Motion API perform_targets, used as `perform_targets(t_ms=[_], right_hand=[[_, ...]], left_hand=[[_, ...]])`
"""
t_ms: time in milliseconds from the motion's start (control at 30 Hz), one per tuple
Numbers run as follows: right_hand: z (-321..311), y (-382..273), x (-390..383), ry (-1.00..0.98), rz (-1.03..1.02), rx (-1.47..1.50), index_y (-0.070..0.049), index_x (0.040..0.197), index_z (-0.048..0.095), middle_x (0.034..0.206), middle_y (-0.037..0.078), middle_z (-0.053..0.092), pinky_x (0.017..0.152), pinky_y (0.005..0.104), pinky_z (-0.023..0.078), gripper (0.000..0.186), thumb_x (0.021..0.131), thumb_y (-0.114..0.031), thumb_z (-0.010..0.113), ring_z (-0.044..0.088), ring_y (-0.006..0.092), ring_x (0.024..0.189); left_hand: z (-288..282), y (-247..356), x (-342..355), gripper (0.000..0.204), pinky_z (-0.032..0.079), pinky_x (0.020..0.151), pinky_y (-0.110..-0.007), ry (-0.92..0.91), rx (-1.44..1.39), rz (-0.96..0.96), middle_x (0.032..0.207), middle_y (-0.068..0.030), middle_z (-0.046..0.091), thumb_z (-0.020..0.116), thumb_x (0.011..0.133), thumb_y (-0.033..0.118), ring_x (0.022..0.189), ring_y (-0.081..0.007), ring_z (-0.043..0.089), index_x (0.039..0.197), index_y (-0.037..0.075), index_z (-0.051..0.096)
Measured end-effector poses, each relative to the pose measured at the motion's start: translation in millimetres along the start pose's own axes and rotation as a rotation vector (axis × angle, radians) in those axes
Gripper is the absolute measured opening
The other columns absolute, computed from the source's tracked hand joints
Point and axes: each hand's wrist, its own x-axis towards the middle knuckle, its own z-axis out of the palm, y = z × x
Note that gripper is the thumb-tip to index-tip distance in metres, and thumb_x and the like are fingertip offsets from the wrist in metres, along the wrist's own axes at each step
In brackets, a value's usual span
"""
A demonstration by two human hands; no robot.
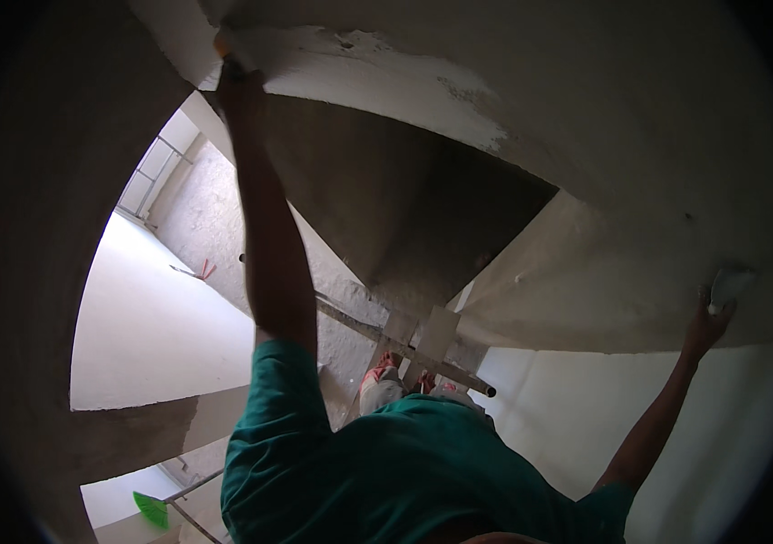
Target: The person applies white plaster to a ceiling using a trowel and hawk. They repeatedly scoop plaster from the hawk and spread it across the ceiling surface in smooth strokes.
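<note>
At the top left of the head view, my left hand is closed on an orange-and-dark handled tool, apparently a scraper, held up at a plastered edge; its tip is blurred. A rough white patch of plaster runs along the surface beside it. My right hand is raised at the right beside the grey plastered wall, fingers closed on a pale flat tool, whose exact kind I cannot make out.
Below lie a dark sloped panel, a metal pole and boards by my bare feet. An opening on the left shows a rough pale floor, railing and white wall. A green broom head is lower left.
</note>
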Motion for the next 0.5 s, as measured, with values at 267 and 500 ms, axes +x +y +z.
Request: perform_targets(t_ms=[267, 500], right_hand=[[6, -7, 6, 0.045, -0.077, -0.043, 0.008, 0.134, 0.041, 0.131, 0.025, 0.05, 0.1, 0.0412, 0.039, 0.083, 0.076, -0.038, 0.078, 0.05, 0.0351, 0.122], [-6, -29, -6, -0.019, -0.02, -0.083, 0.004, 0.125, 0.05, 0.12, 0.023, 0.058, 0.093, 0.0413, 0.044, 0.067, 0.079, -0.038, 0.075, 0.056, 0.0339, 0.111]], left_hand=[[78, 211, -227, 0.076, 0.045, 0.086, -0.053, -0.127, 0.046, 0.17, 0.13, -0.0315, 0.048, 0.066, 0.074, 0.009, 0.115, -0.0461, 0.052, 0.142, 0.002, 0.035], [52, 223, -255, 0.056, 0.051, 0.078, -0.037, -0.374, -0.304, -0.085, 0.117, -0.0228, 0.061, 0.065, 0.076, 0.004, 0.1, -0.0304, 0.064, 0.131, 0.004, 0.051]])
